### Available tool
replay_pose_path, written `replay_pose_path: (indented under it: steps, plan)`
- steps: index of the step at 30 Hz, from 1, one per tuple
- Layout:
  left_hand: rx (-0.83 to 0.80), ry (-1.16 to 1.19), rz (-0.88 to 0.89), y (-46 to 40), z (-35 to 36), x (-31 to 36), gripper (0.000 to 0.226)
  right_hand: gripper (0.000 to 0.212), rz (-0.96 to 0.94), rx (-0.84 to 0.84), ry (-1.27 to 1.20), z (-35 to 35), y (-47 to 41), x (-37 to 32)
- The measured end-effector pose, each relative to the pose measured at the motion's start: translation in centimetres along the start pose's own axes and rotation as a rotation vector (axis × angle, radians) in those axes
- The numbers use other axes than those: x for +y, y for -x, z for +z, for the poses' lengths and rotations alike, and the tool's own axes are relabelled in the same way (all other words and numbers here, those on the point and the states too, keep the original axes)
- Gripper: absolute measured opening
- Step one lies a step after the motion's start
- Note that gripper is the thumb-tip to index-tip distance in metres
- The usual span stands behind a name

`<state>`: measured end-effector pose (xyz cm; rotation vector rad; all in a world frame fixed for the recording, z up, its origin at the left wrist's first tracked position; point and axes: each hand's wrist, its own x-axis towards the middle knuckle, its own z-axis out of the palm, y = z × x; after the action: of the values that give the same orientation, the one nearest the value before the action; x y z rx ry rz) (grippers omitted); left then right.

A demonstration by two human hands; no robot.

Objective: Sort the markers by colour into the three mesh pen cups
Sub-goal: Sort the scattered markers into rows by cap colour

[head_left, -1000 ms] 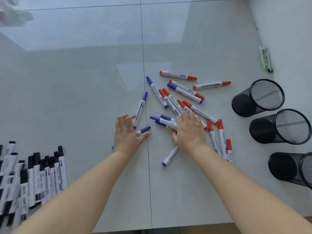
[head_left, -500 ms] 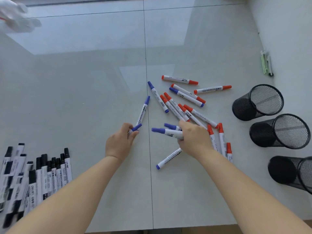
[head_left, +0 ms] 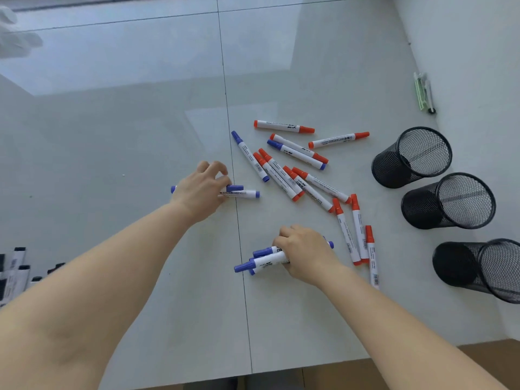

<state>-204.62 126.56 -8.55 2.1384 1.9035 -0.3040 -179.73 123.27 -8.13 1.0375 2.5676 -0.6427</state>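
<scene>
My left hand (head_left: 201, 190) is closed on two blue-capped markers (head_left: 242, 192) lying crosswise under it. Nearer me, my right hand (head_left: 302, 253) grips a bunch of blue-capped markers (head_left: 260, 258), their caps sticking out to the left. A loose pile of red-capped markers (head_left: 284, 175) with two more blue ones (head_left: 249, 154) lies between my hands and the cups. Three black mesh pen cups (head_left: 412, 157), (head_left: 448, 201), (head_left: 478, 267) lie tipped on their sides at the right, and nothing shows inside them.
A row of black-capped markers (head_left: 14, 273) lies at the left edge, partly hidden by my left forearm. A green and white item (head_left: 422, 91) rests by the wall at the far right. The table's near edge (head_left: 309, 368) runs below my arms.
My left hand went forward and right and now holds a second blue marker. My right hand pulled back toward me and added the blue marker that lay near it to its bunch.
</scene>
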Motion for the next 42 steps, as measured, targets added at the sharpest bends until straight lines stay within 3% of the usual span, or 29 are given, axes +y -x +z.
replay_pose_path:
  steps: [9, 13, 18, 23, 27, 36, 42]
  plan:
    - [0.061, 0.36, -0.399, 9.3, 4.7, 3.0, 0.017, 0.02, 0.543, 0.199, -0.457, 2.9, 0.4, -4.1]
    - [0.108, 0.444, -0.477, 13.2, 6.5, 5.3, 0.019, 0.021, 0.653, 0.277, -0.535, 4.7, 0.2, -8.3]
    - [0.2, 0.795, -0.677, 16.1, 7.5, 7.7, 0.033, 0.027, 0.686, 0.284, -0.537, 6.5, 0.2, -12.4]
    - [0.25, 1.038, -0.651, 17.8, 7.6, 8.5, 0.052, 0.049, 0.63, 0.409, -0.574, 7.8, 0.7, -14.8]
    - [0.229, 1.054, -0.575, 18.4, 7.7, 8.2, 0.053, 0.067, 0.692, 0.491, -0.4, 8.5, 0.6, -16.1]
    - [0.147, 1.045, -0.587, 16.9, 6.3, 6.2, 0.043, 0.071, 0.698, 0.36, -0.313, 8.5, -0.1, -15.0]
    - [0.186, 0.95, -0.478, 11.9, 3.7, 5.1, 0.036, 0.052, 0.576, 0.592, -0.379, 4.4, 0.1, -11.4]
